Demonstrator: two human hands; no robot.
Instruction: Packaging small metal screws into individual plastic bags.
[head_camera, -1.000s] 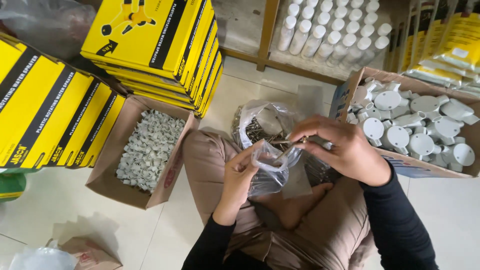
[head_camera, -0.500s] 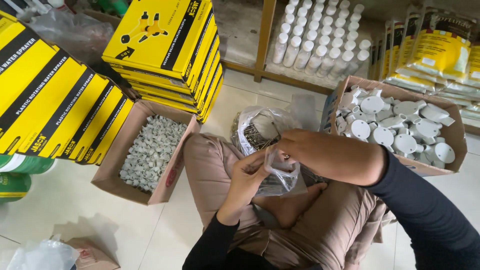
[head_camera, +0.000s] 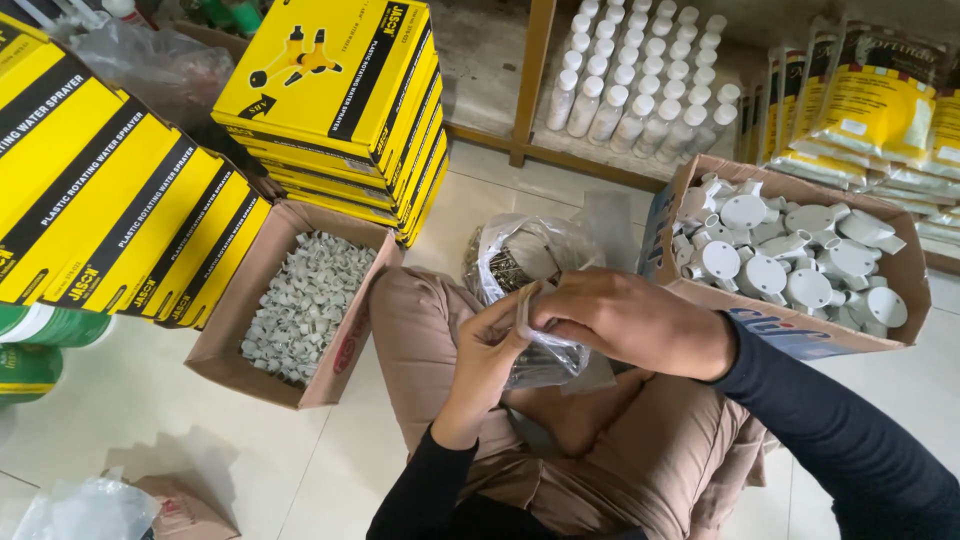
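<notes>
I sit cross-legged on the floor. My left hand (head_camera: 492, 352) and my right hand (head_camera: 620, 320) meet over my lap, and both pinch the top of a small clear plastic bag (head_camera: 545, 358) with dark small parts inside. The bag hangs between my hands above my knees. Just beyond my hands lies a larger clear plastic bag (head_camera: 525, 258) of dark metal pieces on the floor.
A cardboard box of small grey plastic clips (head_camera: 300, 300) stands to my left. A cardboard box of white round plastic fittings (head_camera: 790, 260) stands to my right. Stacks of yellow flat boxes (head_camera: 330, 90) rise at the back left, with white bottles (head_camera: 640, 80) and yellow packets (head_camera: 880, 110) behind.
My right hand has moved left and down onto the small bag and now meets my left hand at its top. The view has shifted a little.
</notes>
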